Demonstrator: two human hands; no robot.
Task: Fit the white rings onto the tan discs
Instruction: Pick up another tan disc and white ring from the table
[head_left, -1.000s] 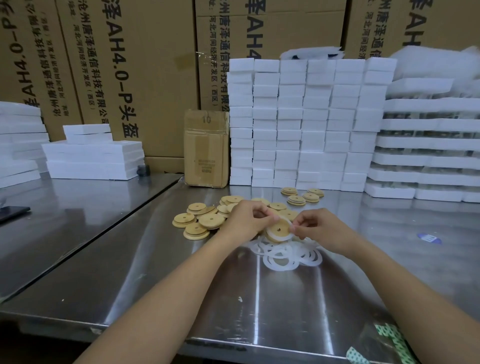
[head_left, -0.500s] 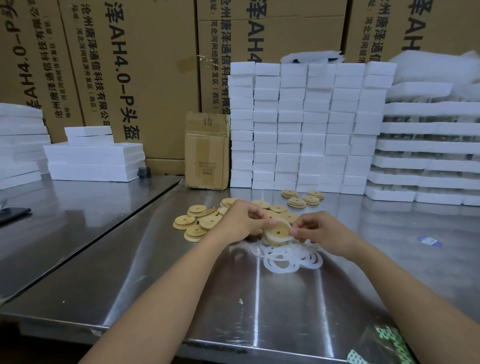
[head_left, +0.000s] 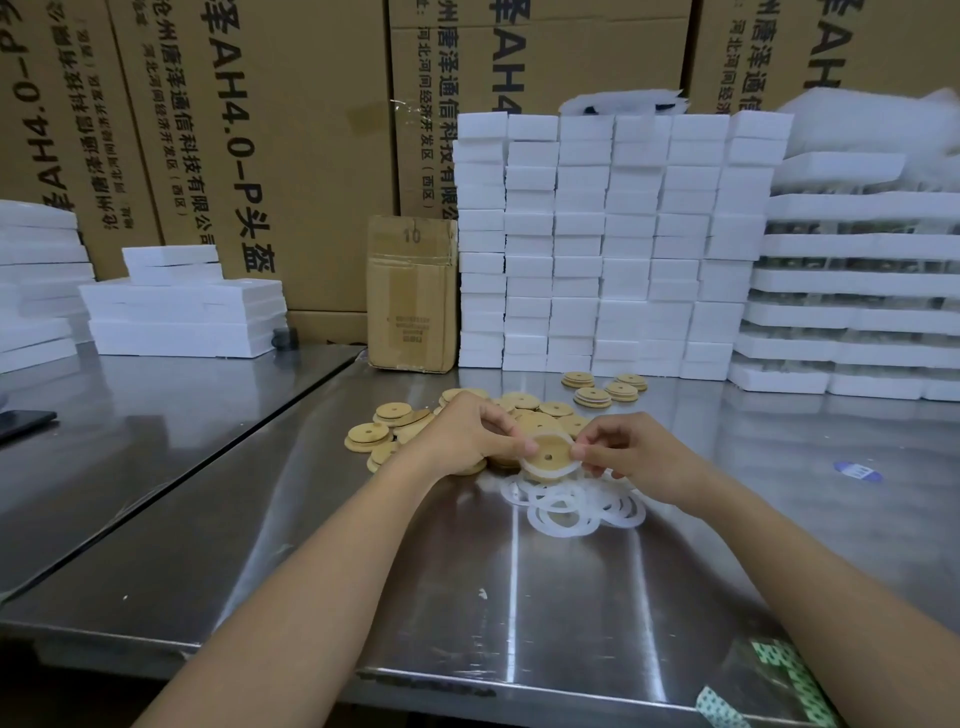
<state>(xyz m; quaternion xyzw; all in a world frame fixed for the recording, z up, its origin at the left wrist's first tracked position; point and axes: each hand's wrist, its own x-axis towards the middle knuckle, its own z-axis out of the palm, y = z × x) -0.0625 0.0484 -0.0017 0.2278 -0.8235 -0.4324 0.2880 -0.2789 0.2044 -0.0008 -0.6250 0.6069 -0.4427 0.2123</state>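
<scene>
Nearest me on the steel table lay the heap of loose white rings, just under my hands so the next one was a short reach. Above that heap I held one tan disc tilted up toward me, centre hole showing, so I could watch its rim. My left hand pinched the disc's left edge between thumb and curled fingers to steady it. My right hand pinched the right edge, fingertips on the white ring that ran round the disc's lower rim. I judged it only partly seated, since my fingers hid the top arc (a soft ring tends to spring off one side while the other is pushed). Just behind my hands sat the pile of bare tan discs, overlapping one another and close for the same reason. Farther back, well apart from that pile, a few discs lay on their own, perhaps finished ones, though I could not tell whether they wore rings. Beyond stood a small cardboard box, a wall of white foam blocks and tall printed cartons.
</scene>
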